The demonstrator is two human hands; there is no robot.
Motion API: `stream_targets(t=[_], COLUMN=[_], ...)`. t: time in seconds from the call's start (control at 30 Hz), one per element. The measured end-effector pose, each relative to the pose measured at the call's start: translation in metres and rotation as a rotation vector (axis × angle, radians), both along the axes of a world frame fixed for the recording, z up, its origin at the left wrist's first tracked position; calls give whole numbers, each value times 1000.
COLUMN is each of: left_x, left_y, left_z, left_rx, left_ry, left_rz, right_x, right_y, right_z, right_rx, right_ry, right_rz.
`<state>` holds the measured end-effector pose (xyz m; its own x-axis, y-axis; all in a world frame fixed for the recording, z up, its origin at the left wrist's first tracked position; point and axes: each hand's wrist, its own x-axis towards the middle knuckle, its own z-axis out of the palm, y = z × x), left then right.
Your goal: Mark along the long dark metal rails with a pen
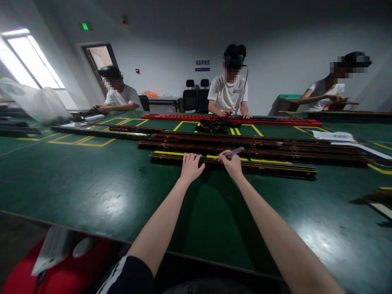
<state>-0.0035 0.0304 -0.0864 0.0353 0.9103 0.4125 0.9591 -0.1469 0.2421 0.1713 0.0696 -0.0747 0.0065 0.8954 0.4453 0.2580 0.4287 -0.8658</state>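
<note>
In the head view, a long dark strip [275,168] with brassy edges lies across the table in front of me. My left hand [191,166] rests on it, fingers stretched over the top and thumb apart. My right hand [232,164] pinches a slim pen [235,152] that slants down to the left, its tip at or close to the strip. Whether the tip touches, I cannot tell. Just behind, several similar dark strips [257,143] lie side by side, with yellow tape [271,161] showing between them and the front strip.
The green table [92,175] has yellow tape outlines. Behind the strips sit a heap of small black parts [214,125] and a long red slotted rail [284,121]. A person [228,94] works opposite; others are left and right. A plastic bag [45,104] and papers [332,136] lie farther out.
</note>
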Motion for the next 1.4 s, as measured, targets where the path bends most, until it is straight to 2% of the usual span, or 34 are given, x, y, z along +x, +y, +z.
stream_targets(t=[0.37, 0.73, 1.17, 1.4], left_x=[0, -1, -7, -10], left_y=[2, 3, 6, 4], left_z=[-2, 0, -3, 0], left_rx=[-37, -87, -49, -58], left_ry=[66, 62, 60, 53], left_rz=[19, 45, 45, 67], right_x=[0, 3, 4, 4], right_y=[-2, -2, -3, -4], right_z=[0, 0, 2, 2], right_rx=[6, 18, 4, -9], right_ry=[9, 54, 60, 54], right_rz=[16, -35, -70, -44])
